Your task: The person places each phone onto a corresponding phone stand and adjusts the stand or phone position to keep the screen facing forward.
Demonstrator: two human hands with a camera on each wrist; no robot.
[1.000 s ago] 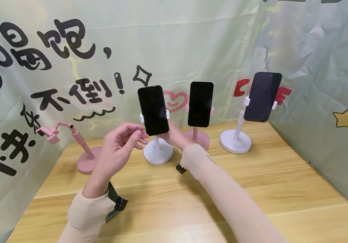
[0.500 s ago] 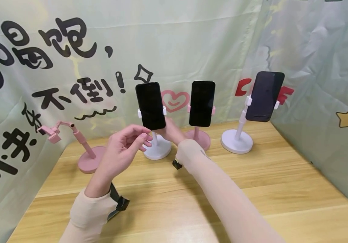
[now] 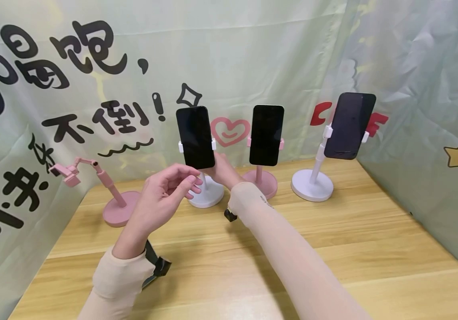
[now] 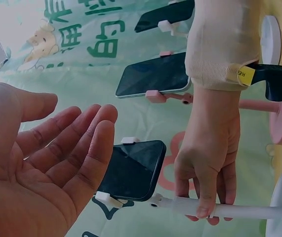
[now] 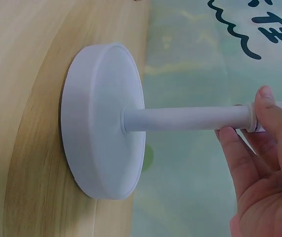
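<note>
My right hand (image 3: 224,171) grips the pole of a white phone stand (image 3: 206,194) behind the black phone (image 3: 195,138) that its clamp carries. In the right wrist view, thumb and fingers wrap the collar of the pole (image 5: 185,118), above the round base (image 5: 96,123) standing on the wood. Just left of that phone is my left hand (image 3: 165,193), palm turned inward, fingers loosely bent and holding nothing. The left wrist view shows this left hand (image 4: 57,163) partly overlapping the phone (image 4: 133,170), its fingers relaxed.
To the right stand a pink stand (image 3: 262,184) with a phone (image 3: 267,135) and a white stand (image 3: 312,186) with a larger phone (image 3: 349,126). A pink stand without a phone (image 3: 118,212) is at left. A printed cloth (image 3: 229,66) hangs behind the wooden table (image 3: 221,266).
The white stand and its phone have shifted slightly left and away from me with my right hand. My left hand has moved a little to the right.
</note>
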